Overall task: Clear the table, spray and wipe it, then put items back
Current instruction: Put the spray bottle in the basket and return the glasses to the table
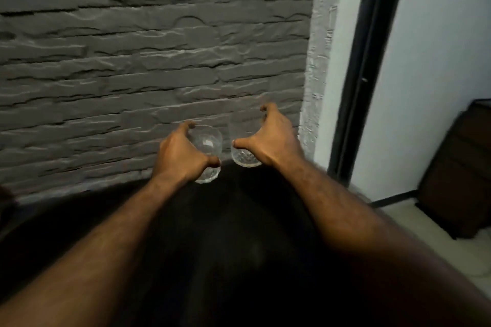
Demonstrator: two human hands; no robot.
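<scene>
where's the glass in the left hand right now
In the head view the left glass is just left of centre, gripped from above by the left hand, at the far edge of the table by the stone wall, beside the right glass.

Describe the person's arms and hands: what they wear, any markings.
Both the left arm and right arm are bare as far as the picture shows, with fine hair and no sleeves. The left hand and right hand wear no gloves; no rings, watch or bracelet show.
</scene>
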